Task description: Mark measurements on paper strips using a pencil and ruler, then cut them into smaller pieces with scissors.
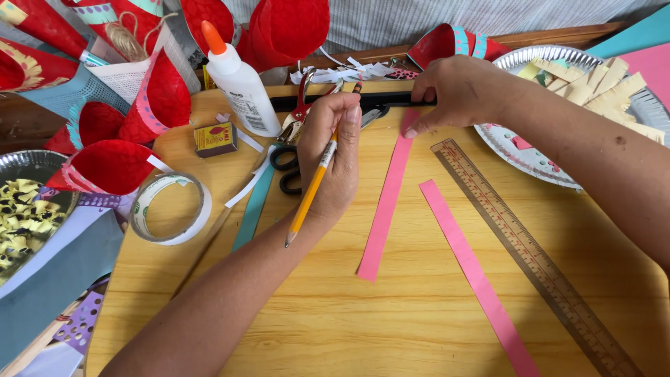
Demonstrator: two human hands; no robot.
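**Craft counter: hands, strips, trays**

Left hand (333, 150): palm down, fingers curled around a yellow pencil (313, 185), tip pointing toward the person.
Right hand (452, 91): fingers closed, pinching the top of a pink paper strip (385, 204) against a black bar (349, 100).
Second pink strip (476, 276): flat beside the wooden ruler (530, 255).
Foil tray (520, 150): cream paper pieces.
Left foil tray (24, 164): yellow scraps.

Wooden table (391, 328); perhaps striped cloth (419, 21) behind.
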